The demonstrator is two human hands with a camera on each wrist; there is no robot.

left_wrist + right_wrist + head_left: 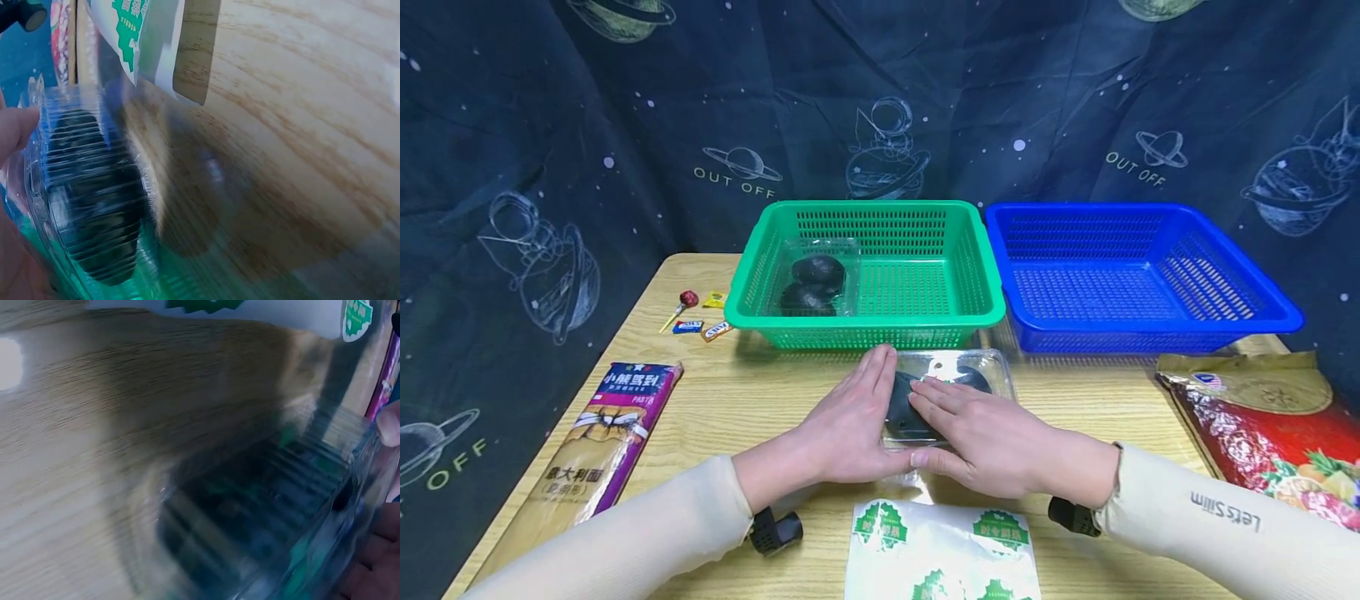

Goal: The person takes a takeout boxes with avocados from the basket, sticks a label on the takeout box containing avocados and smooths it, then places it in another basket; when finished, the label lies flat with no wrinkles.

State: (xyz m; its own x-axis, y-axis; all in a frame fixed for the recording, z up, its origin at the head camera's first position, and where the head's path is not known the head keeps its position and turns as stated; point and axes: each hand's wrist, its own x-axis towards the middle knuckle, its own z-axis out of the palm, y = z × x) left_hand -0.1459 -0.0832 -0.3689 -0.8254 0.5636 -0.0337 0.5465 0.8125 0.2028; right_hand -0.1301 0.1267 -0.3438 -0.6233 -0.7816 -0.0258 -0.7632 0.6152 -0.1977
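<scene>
A clear plastic clamshell box (1000, 367) with dark oval fruits (973, 379), avocado-like, lies in front of the green basket. My left hand (850, 425) lies along the left of its lid, fingers straight and together. With extended fingers, my right hand (985, 429) presses on the top and covers part of the fruit. Both thumbs come together at the near edge. The left wrist view shows the ribbed side of the box (94, 194) beside the thumb; in the right wrist view the box (262, 506) is blurred. Below the hands is a white sheet of green stickers (940, 554).
The green basket (865, 321) holds a similar box of dark fruits (818, 275). A blue basket (1142, 325) stands to its right. A pasta packet (595, 433), a lollipop (688, 298) and small wrapped candies (688, 327) lie left. A red bag (1262, 417) lies right.
</scene>
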